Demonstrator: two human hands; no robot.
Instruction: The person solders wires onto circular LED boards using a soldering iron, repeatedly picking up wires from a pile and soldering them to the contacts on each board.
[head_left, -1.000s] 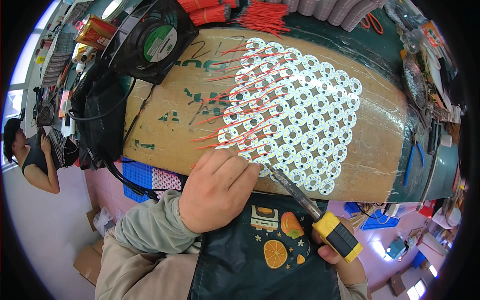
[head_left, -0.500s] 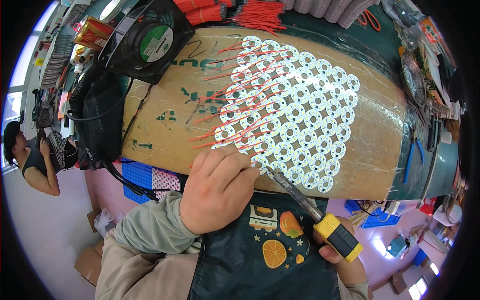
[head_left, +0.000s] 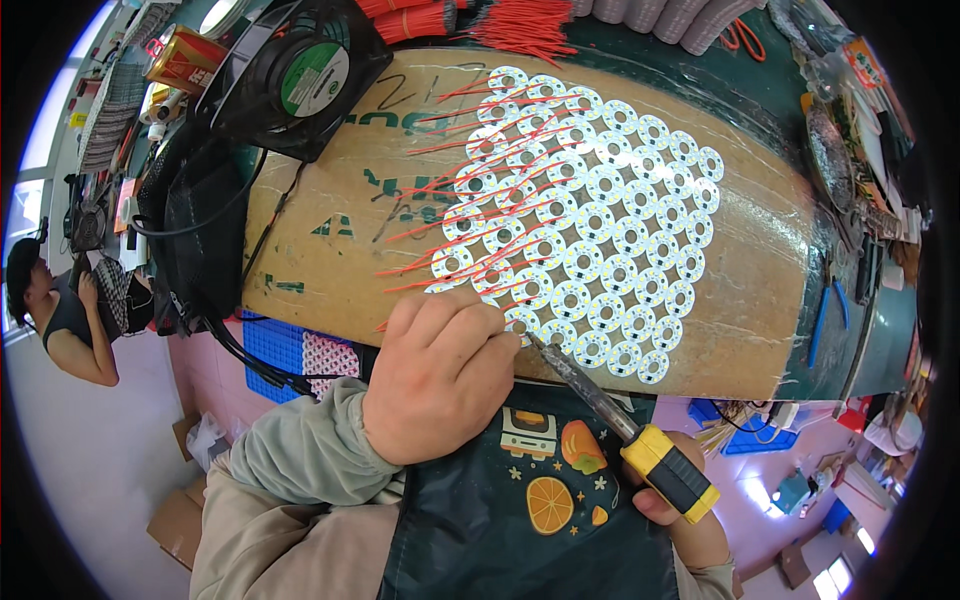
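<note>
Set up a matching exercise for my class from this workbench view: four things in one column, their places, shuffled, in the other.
Things
1. Soldering iron
2. Black fan
3. Blue-handled tool
4. White ring-shaped discs

Places
A. At the upper-left corner of the brown board
B. Laid out in rows on the board
C. Held in the right hand
D. To the right of the board

Pairs: 1-C, 2-A, 3-D, 4-B

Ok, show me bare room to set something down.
On the brown board: a right strip between the white discs and blue pliers; a left patch between the black fan and red wires. Crowded: the middle, under discs and wires, and the near edge, around the left hand and soldering iron.
</note>
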